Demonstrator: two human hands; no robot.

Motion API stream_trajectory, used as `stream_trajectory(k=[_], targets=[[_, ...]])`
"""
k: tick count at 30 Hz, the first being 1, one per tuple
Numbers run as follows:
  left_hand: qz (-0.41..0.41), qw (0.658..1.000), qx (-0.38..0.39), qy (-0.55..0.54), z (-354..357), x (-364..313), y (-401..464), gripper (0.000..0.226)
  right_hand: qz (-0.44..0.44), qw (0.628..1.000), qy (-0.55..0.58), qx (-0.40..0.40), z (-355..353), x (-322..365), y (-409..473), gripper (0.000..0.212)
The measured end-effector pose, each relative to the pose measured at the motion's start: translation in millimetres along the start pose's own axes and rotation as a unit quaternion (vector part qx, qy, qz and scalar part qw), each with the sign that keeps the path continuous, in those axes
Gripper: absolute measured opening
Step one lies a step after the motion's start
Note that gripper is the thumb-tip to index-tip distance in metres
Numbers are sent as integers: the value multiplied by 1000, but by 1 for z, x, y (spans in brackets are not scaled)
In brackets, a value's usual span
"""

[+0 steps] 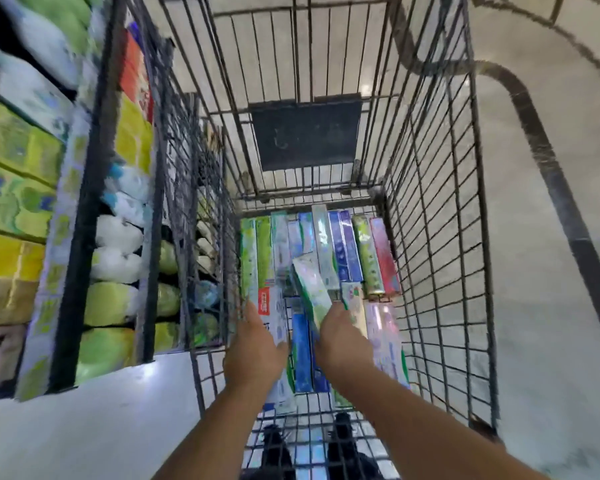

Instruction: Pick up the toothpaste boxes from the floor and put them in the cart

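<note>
Thin printed card is what the toothpaste boxes are made of, so they should be light, stiff along their length, easily dented at the corners and a little slick; best taken round the long sides near one end, not by the flaps; nearest, the left hand [253, 355] lies with fingers closed over a white box with a red label [274, 323] at the left of the cart floor, and the right hand [343, 344] pinches the near end of a green and white box [312, 289], which tilts up above the others; between the hands a blue box [302, 355] lies flat; the wire cart [440, 237] holds all of these, with no box visible on the floor [551, 306] outside; farther in, a row of boxes [326, 247] lies side by side across the cart bottom, lengthwise, green at the left, blue in the middle, red at the right; beyond them the cart floor is bare wire; to the left stand blurred store shelves [21, 168].
</note>
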State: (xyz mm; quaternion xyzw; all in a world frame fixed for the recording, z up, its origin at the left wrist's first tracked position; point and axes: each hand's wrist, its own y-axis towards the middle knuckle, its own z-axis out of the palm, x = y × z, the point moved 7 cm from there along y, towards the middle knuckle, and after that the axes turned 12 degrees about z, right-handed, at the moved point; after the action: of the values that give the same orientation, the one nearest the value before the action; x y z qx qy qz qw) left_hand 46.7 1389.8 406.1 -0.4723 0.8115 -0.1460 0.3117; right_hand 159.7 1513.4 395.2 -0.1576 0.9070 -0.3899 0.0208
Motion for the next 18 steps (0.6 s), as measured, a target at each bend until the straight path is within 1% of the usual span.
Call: stream_trajectory(k=[2,4,6,9,10,12,14,17,18], targets=[[-21,1000,-5,-10,11,10,0,94,16,996,86,-5,17,-2,3,36],[-23,1000,1,-6,23,15,3,93,10,996,87,6,33,1,3,30],[-29,999,21,8,33,17,6,90,-18,998,60,24,46,7,2,31],[-59,997,43,15,44,25,7,79,-64,996,30,62,57,18,-1,44],[-70,997,43,13,45,26,6,73,-70,994,41,78,59,21,-3,43],[-90,995,39,7,44,27,1,60,-76,989,75,104,61,27,-7,34],[-81,995,49,26,42,22,-4,56,-82,984,100,126,63,31,-11,30],[-61,995,69,41,33,14,-11,46,-91,979,100,153,63,35,-17,36],[-58,995,75,38,29,12,-13,43,-93,979,96,156,61,35,-19,35]])
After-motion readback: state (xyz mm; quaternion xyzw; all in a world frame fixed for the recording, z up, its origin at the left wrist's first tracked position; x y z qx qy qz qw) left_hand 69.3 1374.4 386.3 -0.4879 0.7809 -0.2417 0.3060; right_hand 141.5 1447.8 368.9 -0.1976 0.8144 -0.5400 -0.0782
